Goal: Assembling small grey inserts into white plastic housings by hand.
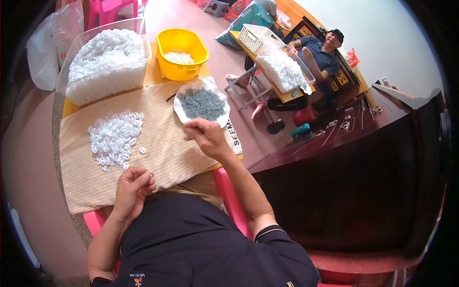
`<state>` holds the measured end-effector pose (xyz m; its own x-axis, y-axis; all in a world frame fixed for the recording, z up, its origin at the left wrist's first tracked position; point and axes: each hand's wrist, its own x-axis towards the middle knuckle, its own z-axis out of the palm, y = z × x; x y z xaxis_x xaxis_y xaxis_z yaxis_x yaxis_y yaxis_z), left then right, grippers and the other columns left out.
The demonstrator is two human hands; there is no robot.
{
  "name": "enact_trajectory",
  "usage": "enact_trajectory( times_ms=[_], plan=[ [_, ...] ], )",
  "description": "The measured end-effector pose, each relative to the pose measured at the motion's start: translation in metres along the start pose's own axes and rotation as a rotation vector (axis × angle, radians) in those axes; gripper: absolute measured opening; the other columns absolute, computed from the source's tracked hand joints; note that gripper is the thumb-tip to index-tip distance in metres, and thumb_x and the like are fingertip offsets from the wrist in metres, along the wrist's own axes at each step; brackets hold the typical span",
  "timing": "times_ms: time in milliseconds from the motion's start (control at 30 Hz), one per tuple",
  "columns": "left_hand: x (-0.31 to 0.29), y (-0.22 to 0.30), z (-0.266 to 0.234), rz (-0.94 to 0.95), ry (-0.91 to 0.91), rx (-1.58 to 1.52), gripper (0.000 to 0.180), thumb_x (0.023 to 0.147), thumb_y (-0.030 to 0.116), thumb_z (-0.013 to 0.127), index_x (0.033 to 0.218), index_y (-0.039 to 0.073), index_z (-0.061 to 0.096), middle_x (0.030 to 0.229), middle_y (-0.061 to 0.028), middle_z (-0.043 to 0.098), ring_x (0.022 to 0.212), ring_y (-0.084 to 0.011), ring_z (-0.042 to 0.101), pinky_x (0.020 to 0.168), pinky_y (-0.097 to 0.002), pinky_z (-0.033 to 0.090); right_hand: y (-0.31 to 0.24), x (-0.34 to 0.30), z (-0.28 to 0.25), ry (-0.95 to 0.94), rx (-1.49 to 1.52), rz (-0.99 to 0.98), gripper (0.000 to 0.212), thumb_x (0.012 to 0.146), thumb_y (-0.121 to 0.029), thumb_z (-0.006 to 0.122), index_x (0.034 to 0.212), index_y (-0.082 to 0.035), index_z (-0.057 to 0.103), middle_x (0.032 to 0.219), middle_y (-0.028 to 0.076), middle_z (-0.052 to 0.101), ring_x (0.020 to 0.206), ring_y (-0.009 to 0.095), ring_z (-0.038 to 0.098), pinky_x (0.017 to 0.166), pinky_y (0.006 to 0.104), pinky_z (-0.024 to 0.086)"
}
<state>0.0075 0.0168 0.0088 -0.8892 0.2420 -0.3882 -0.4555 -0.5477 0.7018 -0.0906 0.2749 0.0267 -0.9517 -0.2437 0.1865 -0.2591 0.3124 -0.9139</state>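
Note:
My left hand [131,189] is closed in a pinch near the table's front edge, and a bit of a small white plastic piece [152,175] shows at its fingertips. Beyond it lies a loose heap of white oval plastic pieces with two holes [114,136], with a single piece [142,150] apart on its right. My right hand [210,137] hovers by the near rim of a white scalloped plate [180,112]. Its thumb and fingers are pressed together; anything between them is too small to make out. On the plate sits a pile of small grey screw-like parts [203,104].
A ribbed beige cloth [158,124] covers the table. At the back stand a clear bin [102,75] full of white pieces and a yellow tub [184,71] with some inside. Right of it, another person [320,55] sits at a second table [292,97] with a white heap and basket [256,37].

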Motion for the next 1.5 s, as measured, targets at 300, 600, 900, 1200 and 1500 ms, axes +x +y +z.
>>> enact_trajectory(
  times_ms=[300,600,900,1200,1500],
  plan=[
    [0.005,0.0,-0.002,-0.032,-0.04,0.002,0.019,0.091,0.009,0.064,0.105,-0.001,0.056,0.091,-0.0066,0.062,0.08,-0.0143,0.061,0.072,-0.0294,0.053,-0.005,-0.024,0.054,-0.276,0.412,0.166,0.009,0.09,0.001,0.061,0.097,0.006,0.063,0.085,0.008,0.066,0.075,0.017,0.069,0.067,0.0262,0.056],
    [0.006,0.001,-0.008,-0.026,-0.115,-0.116,0.018,0.09,0.002,0.063,0.108,-0.001,0.062,0.095,-0.0089,0.066,0.086,-0.0145,0.066,0.078,-0.0272,0.058,-0.012,-0.031,0.08,-0.256,0.514,0.285,0.008,0.089,0.0,0.064,0.095,0.005,0.064,0.082,0.009,0.068,0.072,0.012,0.066,0.065,0.0238,0.056],
    [0.004,-0.006,-0.015,-0.003,-0.119,-0.161,0.018,0.089,0.002,0.063,0.107,-0.001,0.063,0.093,-0.0092,0.068,0.084,-0.0155,0.067,0.077,-0.0273,0.058,-0.009,-0.038,0.085,-0.237,0.557,0.316,0.006,0.088,0.001,0.064,0.092,0.003,0.067,0.085,0.007,0.068,0.074,0.01,0.064,0.066,0.0218,0.054],
    [0.007,-0.007,-0.014,0.007,-0.125,-0.159,0.017,0.089,0.002,0.064,0.106,-0.001,0.063,0.093,-0.0094,0.068,0.082,-0.0149,0.067,0.076,-0.0271,0.058,-0.011,-0.036,0.083,-0.286,0.451,0.215,0.007,0.088,0.0,0.065,0.093,0.005,0.066,0.093,0.007,0.065,0.083,0.011,0.06,0.075,0.0227,0.049],
    [0.006,-0.006,-0.014,-0.003,-0.11,-0.171,0.018,0.088,0.002,0.065,0.106,-0.002,0.063,0.093,-0.0096,0.068,0.083,-0.0156,0.068,0.075,-0.0263,0.059,-0.007,-0.039,0.082,-0.317,0.443,0.156,0.012,0.092,-0.005,0.063,0.097,0.005,0.064,0.095,0.007,0.065,0.082,0.01,0.06,0.074,0.022,0.049]
  ],
)
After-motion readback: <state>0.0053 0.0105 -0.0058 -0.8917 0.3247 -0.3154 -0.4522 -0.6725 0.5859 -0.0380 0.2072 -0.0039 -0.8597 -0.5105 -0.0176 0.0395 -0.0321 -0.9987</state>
